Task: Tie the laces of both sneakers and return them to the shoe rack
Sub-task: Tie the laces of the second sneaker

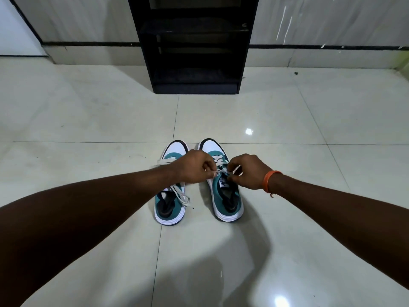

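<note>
From the head view I have both hands over the right sneaker [225, 196], its long axis running near to far, toes toward the black rack [194, 45]. My left hand [193, 166] and right hand [249, 171] each pinch a flat white lace [222, 171] just above the teal tongue. The left sneaker [170, 204] sits just beside, laces loose, on glossy tile [88, 120].

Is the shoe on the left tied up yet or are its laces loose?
Loose. The left sneaker's white laces trail untied over its side onto the floor. Both hands are busy on the other sneaker.
</note>
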